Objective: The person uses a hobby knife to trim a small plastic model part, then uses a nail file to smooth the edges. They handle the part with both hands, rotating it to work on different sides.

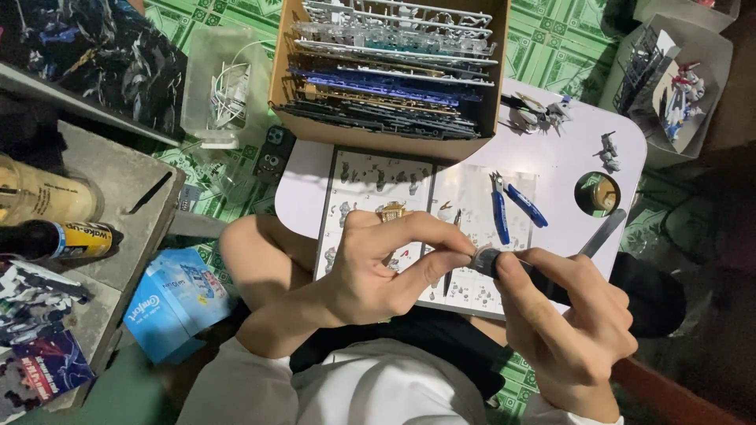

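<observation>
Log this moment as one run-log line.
left hand: pinches grey part | right hand: holds file on part | nippers: on table

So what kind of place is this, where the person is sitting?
It looks like a home hobby corner on the floor, for building plastic model kits. A brown cardboard box of plastic part frames sits on a small white low table, beside blue-handled nippers and a green patterned floor mat.

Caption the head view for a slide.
Left hand pinches a small grey part; right hand holds a file to it.

Green patterned floor mat (pixel 551 47) — low white table (pixel 567 157)
</observation>
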